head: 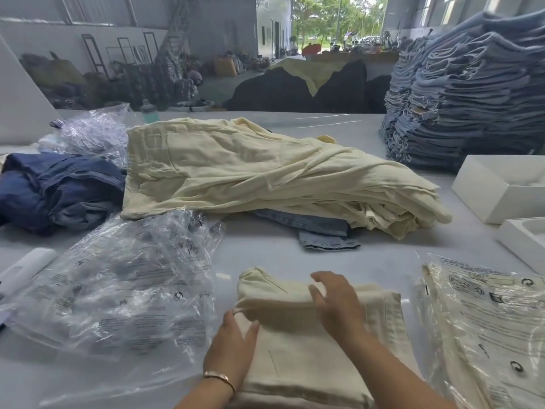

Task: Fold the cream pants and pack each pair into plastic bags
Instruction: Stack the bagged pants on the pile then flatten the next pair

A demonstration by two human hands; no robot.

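A folded pair of cream pants (298,335) is lying at the near edge of a grey table (265,255). The left hand (233,346) is lying flat, fingers straight, on its left side. The right hand (336,302) is hovering over the upper fold with fingers spread and loosely bent, gripping nothing. Empty plastic bags (118,287) are lying to the left, a bagged cream pair (483,329) to the right. A heap of cream pants (265,175) is sitting behind, beside dark denim (56,190) and a tall jeans stack (469,93).
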